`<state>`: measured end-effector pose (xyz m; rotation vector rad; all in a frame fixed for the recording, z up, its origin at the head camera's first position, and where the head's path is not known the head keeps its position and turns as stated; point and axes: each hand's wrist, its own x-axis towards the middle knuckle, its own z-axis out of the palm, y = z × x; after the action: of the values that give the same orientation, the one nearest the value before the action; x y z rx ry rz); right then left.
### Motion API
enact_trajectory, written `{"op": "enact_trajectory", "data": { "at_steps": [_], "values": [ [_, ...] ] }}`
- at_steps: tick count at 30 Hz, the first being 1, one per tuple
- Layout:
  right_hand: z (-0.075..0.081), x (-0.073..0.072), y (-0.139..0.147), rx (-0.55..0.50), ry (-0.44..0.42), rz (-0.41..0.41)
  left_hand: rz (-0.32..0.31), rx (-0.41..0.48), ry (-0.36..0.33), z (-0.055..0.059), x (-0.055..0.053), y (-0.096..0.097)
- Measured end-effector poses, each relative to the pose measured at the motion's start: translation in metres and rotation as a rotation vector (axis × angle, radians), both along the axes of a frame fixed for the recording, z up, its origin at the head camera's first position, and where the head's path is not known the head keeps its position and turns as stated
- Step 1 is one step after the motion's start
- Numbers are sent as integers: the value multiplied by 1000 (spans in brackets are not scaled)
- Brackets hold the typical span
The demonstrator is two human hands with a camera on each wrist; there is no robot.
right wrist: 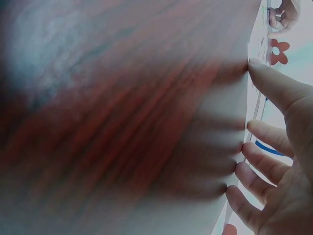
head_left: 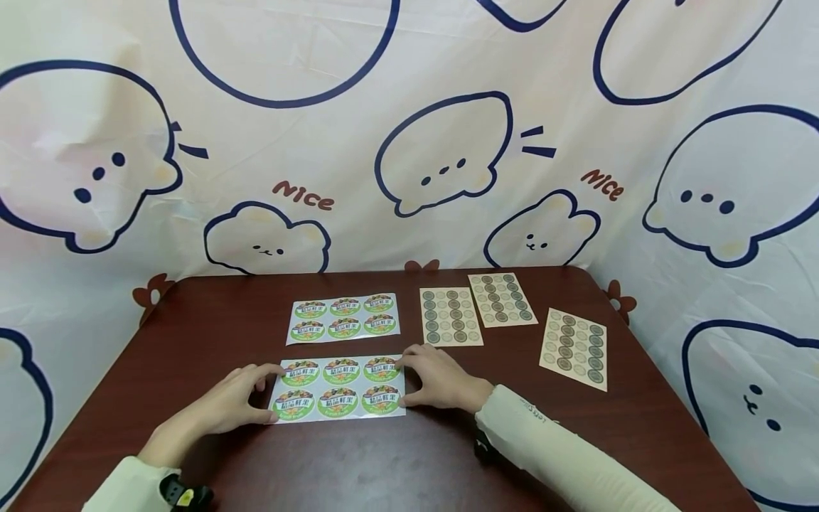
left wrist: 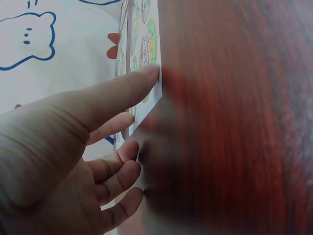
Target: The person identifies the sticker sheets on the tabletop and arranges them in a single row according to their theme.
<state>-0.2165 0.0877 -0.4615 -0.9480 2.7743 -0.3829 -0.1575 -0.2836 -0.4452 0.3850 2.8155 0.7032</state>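
A white sheet of round green fruit stickers [head_left: 339,385] lies on the table between the two hands. My left hand [head_left: 224,402] touches its left edge, the thumb near the front corner and the index finger farther back. In the left wrist view the thumb [left wrist: 122,90] presses on the sheet's margin while the other fingers spread beside it. At the sheet's right edge my right hand [head_left: 441,378] rests with thumb and fingertips apart. The right wrist view has those fingertips [right wrist: 259,154] down at the surface. Behind lies a second matching sticker sheet [head_left: 343,318].
Right of the sticker sheets are cream sheets with rows of small round stickers: one in the middle [head_left: 451,316], one behind it [head_left: 502,299], another farther right [head_left: 574,348]. The dark red-brown table [head_left: 345,466] ends at a cartoon-printed cloth [head_left: 358,163].
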Motion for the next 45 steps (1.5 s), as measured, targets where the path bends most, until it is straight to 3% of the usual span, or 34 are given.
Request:
{"op": "enact_trajectory", "data": {
  "at_steps": [15, 22, 27, 35, 37, 42, 45],
  "values": [
    [3, -1, 2, -2, 15, -3, -1, -7, -65, 0, -6, 3],
    [1, 3, 0, -4, 42, -81, 18, 59, -39, -6, -4, 2],
    [0, 6, -3, -78, -16, -125, 24, 97, -39, -7, -2, 4],
    [4, 3, -9, -308, -203, -129, 24, 95, -19, -7, -2, 6],
    [5, 2, -9, -279, -196, -128, 28, 92, -18, -7, -2, 7],
    [6, -3, -6, -78, -112, -105, 27, 91, -23, -8, -4, 7],
    [4, -5, -7, -39, -96, -92, 32, 89, -29, -7, -4, 7]
  ]
}}
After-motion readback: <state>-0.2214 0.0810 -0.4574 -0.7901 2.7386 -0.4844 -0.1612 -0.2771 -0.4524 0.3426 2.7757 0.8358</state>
